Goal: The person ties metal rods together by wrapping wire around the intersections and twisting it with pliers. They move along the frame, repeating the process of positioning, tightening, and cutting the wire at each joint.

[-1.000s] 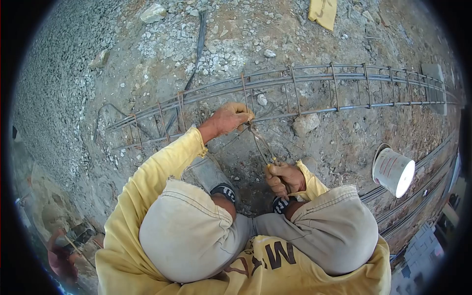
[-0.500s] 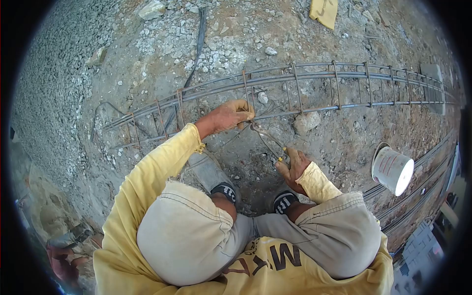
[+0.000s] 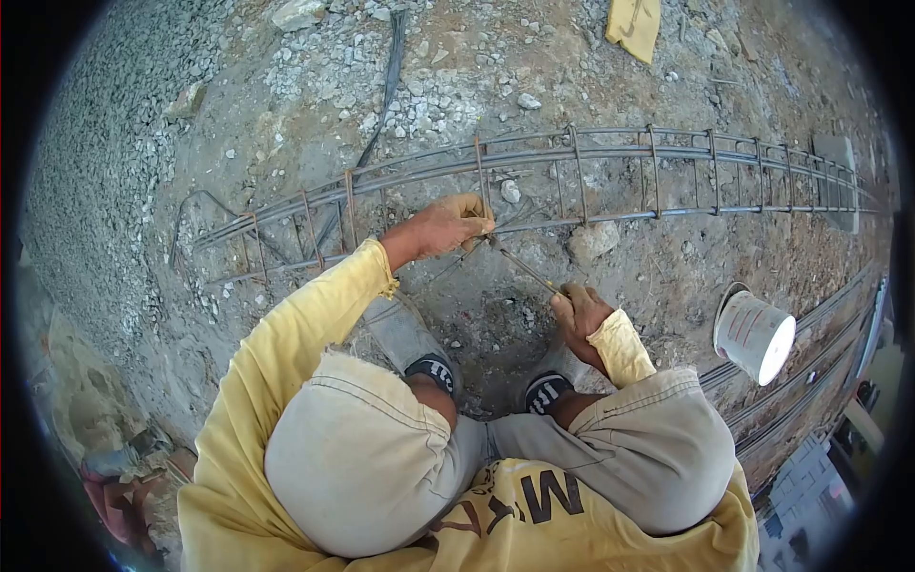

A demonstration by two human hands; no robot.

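Observation:
A long rebar cage (image 3: pixel 658 157) of bars and square stirrups lies across the ground in front of me. My left hand (image 3: pixel 457 224) is closed at a lower corner of the cage, its fingers pinched on a rusty stirrup (image 3: pixel 483 172). Thin wires stick out below that hand. My right hand (image 3: pixel 581 322) grips the handles of long tying pincers (image 3: pixel 526 270). Their handles are pressed together, and their jaws meet the cage's lower bar just beside my left fingertips. What the jaws bite on is too small to make out.
A white bucket (image 3: pixel 755 334) lies tipped at the right, near several long bars (image 3: pixel 801 391). A stone (image 3: pixel 593 242) sits under the cage's lower bar. Gravel (image 3: pixel 105 143) covers the left side. A yellow piece (image 3: pixel 634 29) lies at the far top, and a dark strip (image 3: pixel 389 86) runs behind the cage.
The pincers' handles, spread apart before, are now squeezed together in my right hand, which has closed around them. My left hand stays at the same corner of the cage.

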